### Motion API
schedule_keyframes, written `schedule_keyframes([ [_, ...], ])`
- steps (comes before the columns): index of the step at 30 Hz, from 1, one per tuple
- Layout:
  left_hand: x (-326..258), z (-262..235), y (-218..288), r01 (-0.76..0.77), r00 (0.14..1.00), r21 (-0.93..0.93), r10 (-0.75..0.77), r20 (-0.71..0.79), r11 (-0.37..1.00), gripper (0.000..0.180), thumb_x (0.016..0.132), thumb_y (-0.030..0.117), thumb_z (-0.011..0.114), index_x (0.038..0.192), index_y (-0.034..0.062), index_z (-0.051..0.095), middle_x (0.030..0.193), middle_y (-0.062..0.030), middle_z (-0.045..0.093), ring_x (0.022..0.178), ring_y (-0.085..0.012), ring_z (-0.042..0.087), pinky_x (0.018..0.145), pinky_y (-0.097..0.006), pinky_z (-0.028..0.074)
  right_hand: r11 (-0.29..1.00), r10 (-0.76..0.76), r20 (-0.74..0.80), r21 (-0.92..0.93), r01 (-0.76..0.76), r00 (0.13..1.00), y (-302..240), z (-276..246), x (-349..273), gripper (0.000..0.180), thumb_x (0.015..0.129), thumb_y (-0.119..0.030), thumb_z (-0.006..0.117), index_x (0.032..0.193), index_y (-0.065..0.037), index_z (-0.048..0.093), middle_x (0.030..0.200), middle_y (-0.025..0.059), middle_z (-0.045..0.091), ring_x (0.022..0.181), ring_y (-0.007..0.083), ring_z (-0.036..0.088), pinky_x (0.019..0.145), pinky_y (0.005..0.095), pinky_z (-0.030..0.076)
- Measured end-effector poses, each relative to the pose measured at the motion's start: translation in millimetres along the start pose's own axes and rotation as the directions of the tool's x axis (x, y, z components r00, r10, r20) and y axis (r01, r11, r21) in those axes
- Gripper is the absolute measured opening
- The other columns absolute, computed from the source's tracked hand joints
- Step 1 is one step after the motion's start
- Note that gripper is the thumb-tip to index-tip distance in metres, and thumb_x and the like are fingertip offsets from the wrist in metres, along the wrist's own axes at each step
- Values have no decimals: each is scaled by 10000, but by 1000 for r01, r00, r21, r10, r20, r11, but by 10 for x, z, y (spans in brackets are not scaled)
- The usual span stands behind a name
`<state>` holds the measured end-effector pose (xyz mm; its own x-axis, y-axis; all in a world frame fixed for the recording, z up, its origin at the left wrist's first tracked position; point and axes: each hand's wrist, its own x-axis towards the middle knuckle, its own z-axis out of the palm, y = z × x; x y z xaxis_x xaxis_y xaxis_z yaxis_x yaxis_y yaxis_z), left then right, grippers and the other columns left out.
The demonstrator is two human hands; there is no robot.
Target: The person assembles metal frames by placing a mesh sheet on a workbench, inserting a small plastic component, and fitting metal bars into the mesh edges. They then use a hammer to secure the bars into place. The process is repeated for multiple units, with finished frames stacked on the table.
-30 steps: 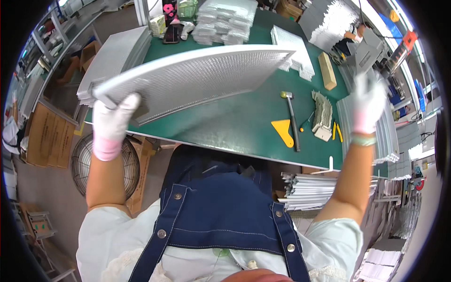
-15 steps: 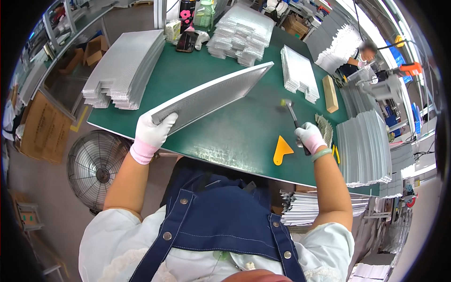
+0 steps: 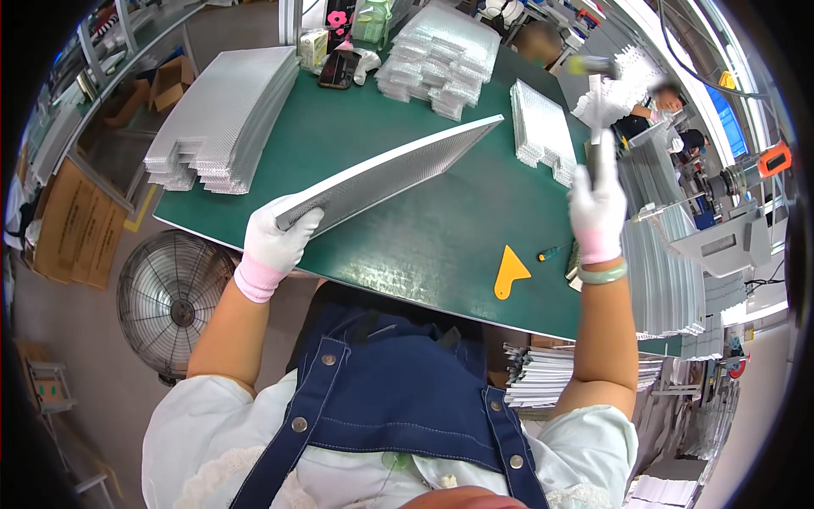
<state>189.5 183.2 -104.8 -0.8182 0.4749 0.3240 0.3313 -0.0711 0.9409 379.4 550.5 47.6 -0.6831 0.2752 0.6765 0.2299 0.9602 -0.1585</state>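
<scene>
My left hand (image 3: pixel 278 236), in a white glove with a pink cuff, grips the near left end of a thin grey panel (image 3: pixel 394 176). The panel stands tilted over the green table, its pale long edge up and its far end pointing to the back right. Over the table's right side, my gloved right hand (image 3: pixel 597 208) is closed around the handle of a hammer (image 3: pixel 593 66). The hammer is raised, its yellowish-ended head blurred by motion. A yellow, flat triangular scraper (image 3: pixel 509 276) and a small screwdriver (image 3: pixel 549 254) lie left of my right wrist.
On the green table (image 3: pixel 407 254) stand a left panel stack (image 3: pixel 229 110), bubbly silver stacks (image 3: pixel 441 55) at the back and a smaller stack (image 3: pixel 543 131). More panels (image 3: pixel 666 254) stand along the right. A fan (image 3: pixel 180 312) is at the left. A person (image 3: pixel 666 100) works at far right.
My right hand has swung the hammer up and away, from low over the table to high at the right. A screwdriver has come into sight. The left hand and panel have barely moved.
</scene>
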Motion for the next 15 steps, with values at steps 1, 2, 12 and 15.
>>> schedule_keyframes([
  [1, -6, 14, 13, 9, 1000, 12, -9, 5, 1000, 249, 898, 76, 734, 1121, -28, 694, 908, -24, 698, 808, -77, 616, 719, -242, 515, 975, -193, 10, -106, 193, 981, 105, 110, -54, 635, 912, -64, 593, 1514, -130, 403, 1223, 219, 663, 1037, 352, 683, 916, 397, 509],
  [2, -17, 25, 28, 17, 1000, 31, -17, 11, 999, 245, 897, 73, 734, 1118, -24, 696, 906, -26, 699, 807, -77, 617, 720, -240, 515, 987, 52, 252, -158, -12, 966, 121, 192, -63, 633, 905, -73, 591, 1509, -125, 409, 1224, 234, 654, 1072, 371, 661, 935, 405, 500],
  [12, -392, 1075, 785, -621, 726, 254, 422, 543, 742, 575, 807, 151, 708, 1333, -14, 546, 1285, -233, 586, 1224, -396, 556, 1047, -460, 443, 942, 313, 393, -247, -228, 865, 694, 947, -1275, 481, 886, -193, 641, 1350, -89, 564, 1091, 179, 670, 1026, 371, 644, 919, 444, 516],
  [15, -510, 1337, 753, -588, 611, 56, 397, 685, 807, 649, 795, 255, 720, 1340, -27, 507, 1258, -262, 572, 1176, -430, 557, 1019, -468, 448, 965, 210, 326, -218, -143, 922, 425, 794, -1613, 325, 889, -179, 631, 1197, -76, 647, 1074, 144, 664, 997, 356, 645, 877, 441, 523],
])
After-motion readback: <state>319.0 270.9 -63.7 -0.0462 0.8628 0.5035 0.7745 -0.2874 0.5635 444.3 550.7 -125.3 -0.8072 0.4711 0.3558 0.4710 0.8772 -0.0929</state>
